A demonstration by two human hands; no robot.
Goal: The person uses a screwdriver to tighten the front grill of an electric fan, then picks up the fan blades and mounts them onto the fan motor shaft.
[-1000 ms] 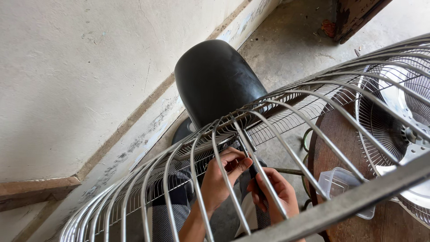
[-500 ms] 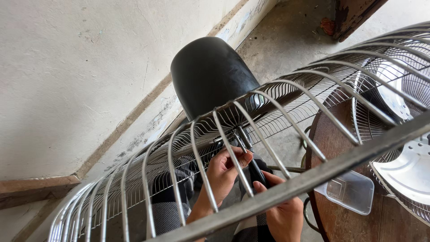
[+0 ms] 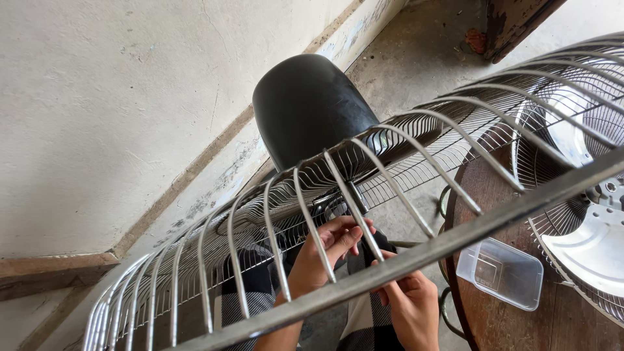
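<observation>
The wire fan guard [image 3: 325,188] lay tilted across the person's lap, beside the black motor housing [image 3: 309,107]. Behind its ribs, the left hand [image 3: 322,250] pinched a rib near a clip, fingers closed; the right hand [image 3: 409,302] gripped a dark tool. A clear plastic container [image 3: 500,273] sat on the round wooden table [image 3: 474,208].

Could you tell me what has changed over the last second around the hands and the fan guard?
The right hand has slid lower and nearer, and the dark tool it gripped earlier is now hidden. The guard has shifted slightly in view. The left hand stays at the guard's rim; motor housing, tub and table are unchanged.
</observation>
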